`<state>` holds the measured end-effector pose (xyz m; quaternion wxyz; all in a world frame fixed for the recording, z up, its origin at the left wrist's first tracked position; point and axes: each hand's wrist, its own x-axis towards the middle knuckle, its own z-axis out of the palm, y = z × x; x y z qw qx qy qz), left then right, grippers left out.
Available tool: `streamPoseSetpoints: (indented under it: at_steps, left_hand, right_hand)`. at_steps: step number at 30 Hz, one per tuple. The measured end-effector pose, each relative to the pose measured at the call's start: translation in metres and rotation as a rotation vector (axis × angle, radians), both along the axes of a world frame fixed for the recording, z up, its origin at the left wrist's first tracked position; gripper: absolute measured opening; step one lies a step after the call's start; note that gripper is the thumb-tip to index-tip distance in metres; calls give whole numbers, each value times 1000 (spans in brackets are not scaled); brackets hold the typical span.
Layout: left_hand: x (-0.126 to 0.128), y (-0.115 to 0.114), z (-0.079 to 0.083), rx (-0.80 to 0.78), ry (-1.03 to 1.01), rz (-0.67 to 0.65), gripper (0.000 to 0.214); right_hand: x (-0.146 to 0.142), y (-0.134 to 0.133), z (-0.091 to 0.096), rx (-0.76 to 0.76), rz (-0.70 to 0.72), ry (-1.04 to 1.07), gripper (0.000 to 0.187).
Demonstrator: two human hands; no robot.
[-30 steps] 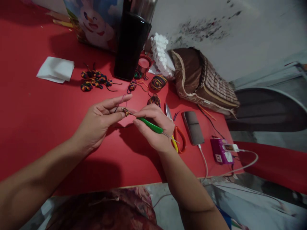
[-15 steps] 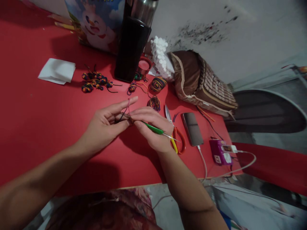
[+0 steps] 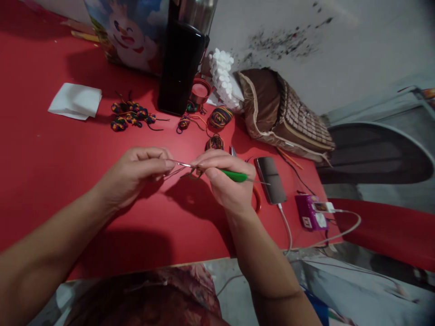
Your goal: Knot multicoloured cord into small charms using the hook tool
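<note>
My right hand (image 3: 229, 179) is closed round a crochet hook with a green handle (image 3: 235, 175); its metal tip points left. A small looped piece of dark yarn (image 3: 196, 172) sits on the hook's shaft at my right fingertips. Left of it, my left hand (image 3: 141, 170) pinches thin yarn (image 3: 175, 172) between thumb and fingers, and the strands stretch across to the hook. Beyond the hands lie a ball of multicoloured yarn (image 3: 220, 117) and a second yarn bundle (image 3: 215, 142), partly hidden by my right hand.
Knotted yarn pieces (image 3: 131, 116) and a folded white paper (image 3: 76, 100) lie at the back left. A black phone (image 3: 180, 68) leans on a metal bottle (image 3: 197, 16). Orange-handled scissors (image 3: 257, 200), a charging phone (image 3: 271, 180) and a purple power adapter (image 3: 311, 212) are on the right.
My hands have moved apart, the right one going right with the hook. The left index finger, stretched out with yarn over it before, is now curled into a pinch.
</note>
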<state>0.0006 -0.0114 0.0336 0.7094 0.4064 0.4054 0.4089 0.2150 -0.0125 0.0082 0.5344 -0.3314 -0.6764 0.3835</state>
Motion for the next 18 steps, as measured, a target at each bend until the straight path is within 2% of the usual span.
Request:
streamPoseSetpoints:
  at_steps: [3,7,8,10,14,18]
  left_hand:
    - [5,-1,-1,-194,-266,29,39]
    - [14,-4,-4,-393,-414,85,10]
    - [15,-5,-5,-415,-422,91,9]
    - [16,-7,-6,-408,-428,90,22]
    - [14,-10,-9,-249,-425,84,46]
    - [16,-12,-12,-138,-264,99,42]
  right_hand:
    - [-3,0,-4,-12,44,101,11]
    - [-10,0,-9,-21,88,141,14]
    - [-11,0,-10,-28,80,124,13]
    - [-13,-1,-11,-37,46,78,11]
    - [-14,-2,-9,-28,-61,-9,13]
    - [-16,-4,-1,22,-79,-40,15]
